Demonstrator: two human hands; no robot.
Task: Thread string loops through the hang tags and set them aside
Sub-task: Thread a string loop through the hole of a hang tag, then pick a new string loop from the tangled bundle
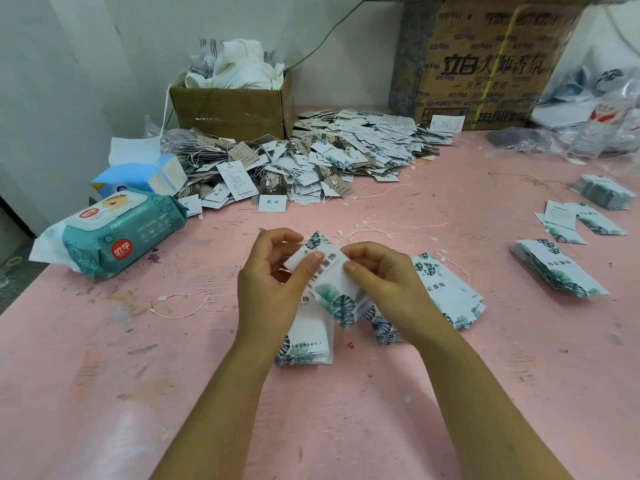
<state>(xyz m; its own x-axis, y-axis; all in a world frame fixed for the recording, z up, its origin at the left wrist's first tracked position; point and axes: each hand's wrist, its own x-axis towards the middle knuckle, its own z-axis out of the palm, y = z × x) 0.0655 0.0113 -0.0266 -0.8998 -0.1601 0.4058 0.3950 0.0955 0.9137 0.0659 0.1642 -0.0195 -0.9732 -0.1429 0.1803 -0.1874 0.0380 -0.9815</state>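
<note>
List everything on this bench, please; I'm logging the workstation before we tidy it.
hang tag: at least one, white with green leaves, held at centre
near stacks: two, white-green, under and right of hands
side stacks: three, white-green, right edge
tag heap: one, white-grey, far centre
string loops: several, white, mid-table
wipes pack: one, teal, left
tissue pack: one, blue, behind wipes
small carton: one, brown, behind heap
large carton: one, brown, far right
table: one, pink, underneath
left hand: one, pinching hang tag
right hand: one, pinching hang tag
</note>
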